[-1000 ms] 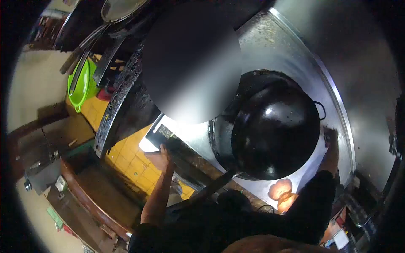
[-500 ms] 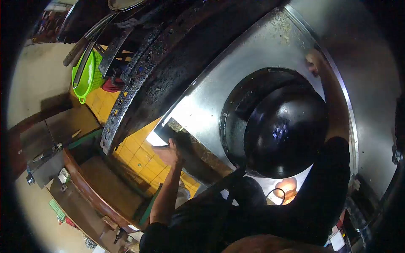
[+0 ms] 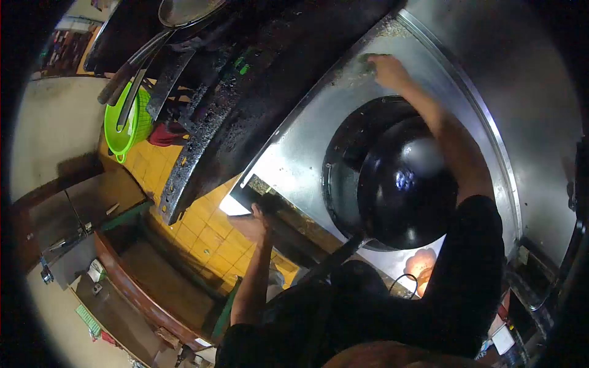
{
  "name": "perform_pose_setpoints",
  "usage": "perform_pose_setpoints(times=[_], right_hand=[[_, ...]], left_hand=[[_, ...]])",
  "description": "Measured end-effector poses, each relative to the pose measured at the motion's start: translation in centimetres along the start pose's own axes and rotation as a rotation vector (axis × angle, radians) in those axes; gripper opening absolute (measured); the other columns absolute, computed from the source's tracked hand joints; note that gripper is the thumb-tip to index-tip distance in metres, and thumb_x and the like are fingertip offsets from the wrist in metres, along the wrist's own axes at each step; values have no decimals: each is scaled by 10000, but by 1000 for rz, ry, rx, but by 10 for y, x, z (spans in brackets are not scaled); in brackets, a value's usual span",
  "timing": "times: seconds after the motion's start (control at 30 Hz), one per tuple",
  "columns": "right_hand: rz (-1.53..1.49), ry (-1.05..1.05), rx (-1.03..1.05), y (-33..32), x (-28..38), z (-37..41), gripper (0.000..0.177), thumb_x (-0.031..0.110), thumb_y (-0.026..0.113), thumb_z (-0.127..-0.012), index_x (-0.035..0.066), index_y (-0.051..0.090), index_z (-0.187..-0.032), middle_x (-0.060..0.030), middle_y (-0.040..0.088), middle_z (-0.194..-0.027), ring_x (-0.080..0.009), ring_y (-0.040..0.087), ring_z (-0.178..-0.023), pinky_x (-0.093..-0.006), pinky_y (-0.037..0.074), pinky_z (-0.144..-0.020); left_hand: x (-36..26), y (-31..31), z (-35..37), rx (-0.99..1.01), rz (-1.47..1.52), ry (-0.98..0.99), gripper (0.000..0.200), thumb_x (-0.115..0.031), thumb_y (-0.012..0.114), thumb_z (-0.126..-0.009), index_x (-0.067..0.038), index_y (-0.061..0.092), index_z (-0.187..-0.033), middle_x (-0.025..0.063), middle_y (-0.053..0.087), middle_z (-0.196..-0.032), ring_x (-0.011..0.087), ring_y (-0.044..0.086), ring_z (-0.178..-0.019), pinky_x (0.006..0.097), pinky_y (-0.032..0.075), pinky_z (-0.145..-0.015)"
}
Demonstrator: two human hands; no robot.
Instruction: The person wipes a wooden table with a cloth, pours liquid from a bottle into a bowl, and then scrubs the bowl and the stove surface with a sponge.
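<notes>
At the far end of the steel stovetop (image 3: 288, 165), my right hand (image 3: 391, 72) is closed around a small dark green pad (image 3: 369, 63) and presses it on the stained metal. The right forearm reaches over a black wok (image 3: 402, 190), which rests tilted in the round burner opening (image 3: 337, 190), its handle (image 3: 340, 253) pointing toward my body. My left hand (image 3: 250, 227) is by the stove's front left corner, fingers stretched out and thumb raised, beside a dark open slot (image 3: 288, 224) along the front edge.
A sooty black metal rack (image 3: 215, 147) overhangs the left side, with long-handled strainers (image 3: 138, 67) on it. A green basket (image 3: 126, 126) is beyond it. Yellow tiles (image 3: 202, 230) cover the floor. An orange scalloped bowl (image 3: 421, 264) lies by the wok's near side.
My right hand has swept from the stovetop's right border across to its far end, with the pad now visible. The left hand stays near the same corner. The view has shifted slightly.
</notes>
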State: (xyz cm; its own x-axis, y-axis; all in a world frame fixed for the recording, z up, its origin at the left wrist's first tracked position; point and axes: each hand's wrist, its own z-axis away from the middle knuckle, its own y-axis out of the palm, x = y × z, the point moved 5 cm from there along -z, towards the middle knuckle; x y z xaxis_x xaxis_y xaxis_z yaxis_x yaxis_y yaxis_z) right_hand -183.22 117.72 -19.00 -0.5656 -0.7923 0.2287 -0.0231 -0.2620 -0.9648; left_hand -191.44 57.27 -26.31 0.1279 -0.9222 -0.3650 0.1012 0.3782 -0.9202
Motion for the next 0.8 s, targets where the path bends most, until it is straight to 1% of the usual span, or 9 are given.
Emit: perform_pose_setpoints(times=[0.07,0.17,0.27,0.43,0.53,0.6,0.63,0.73,0.8], right_hand=[[372,69,61,-7,-63,3,276,121,550,-757,70,660,-1005,-230,630,-1002,-391,610,-912,-442,492,-821],[390,402,210,44,-240,-2,310,250,523,-784,45,654,-976,-183,641,-1029,-368,613,-948,-455,487,-817],[545,321,297,80,-316,-16,319,268,500,-807,53,650,-988,-165,645,-1028,-359,613,-959,-441,487,-824],[354,494,1,8,-194,-47,341,288,463,-854,70,637,-1049,-143,652,-1036,-351,612,-987,-394,482,-855],[281,395,2,6,-183,-64,380,310,438,-878,87,619,-1126,-141,645,-1095,-337,596,-1060,-385,470,-895],[-919,412,59,19,-211,-86,355,396,479,-904,92,656,-956,-112,657,-975,-291,640,-901,-443,514,-766],[-921,409,67,22,-212,-111,355,396,479,-904,92,656,-956,-112,657,-975,-291,640,-901,-443,514,-766],[494,443,545,20,-185,-169,378,278,507,-865,67,628,-1155,-181,537,-1289,-329,504,-1207,-400,414,-985],[451,452,288,22,-172,-173,397,284,509,-864,65,607,-1180,-184,524,-1301,-335,497,-1213,-403,409,-990]], left_hand=[[-1,2,0,5,-106,-58,824,-320,745,-746,75,288,-1307,266,483,-1158,420,506,-1067,499,437,-851],[-15,-8,10,-54,-175,-84,826,-295,747,-743,77,283,-1315,268,476,-1174,425,496,-1078,506,424,-865],[-39,-24,18,-123,-118,-48,846,-284,753,-733,74,274,-1332,273,462,-1209,434,493,-1082,508,421,-868],[-28,-21,16,-193,-129,52,876,-307,761,-717,51,276,-1352,273,438,-1266,442,495,-1094,498,426,-867],[-50,-38,21,-56,-54,-155,864,-301,762,-713,45,290,-1347,264,455,-1251,438,496,-1090,493,420,-875],[-50,-37,21,-118,-9,-67,855,-292,759,-712,47,292,-1343,267,476,-1221,437,500,-1082,492,417,-879],[-49,-36,21,-120,-13,-74,855,-292,759,-712,47,292,-1343,267,476,-1221,437,500,-1082,492,417,-879],[-45,-33,21,-163,-90,-46,859,-303,756,-711,48,290,-1341,268,489,-1205,435,499,-1088,488,422,-873],[-43,-33,21,-152,-91,-26,859,-314,751,-713,53,289,-1337,263,483,-1215,432,496,-1101,478,421,-886]])
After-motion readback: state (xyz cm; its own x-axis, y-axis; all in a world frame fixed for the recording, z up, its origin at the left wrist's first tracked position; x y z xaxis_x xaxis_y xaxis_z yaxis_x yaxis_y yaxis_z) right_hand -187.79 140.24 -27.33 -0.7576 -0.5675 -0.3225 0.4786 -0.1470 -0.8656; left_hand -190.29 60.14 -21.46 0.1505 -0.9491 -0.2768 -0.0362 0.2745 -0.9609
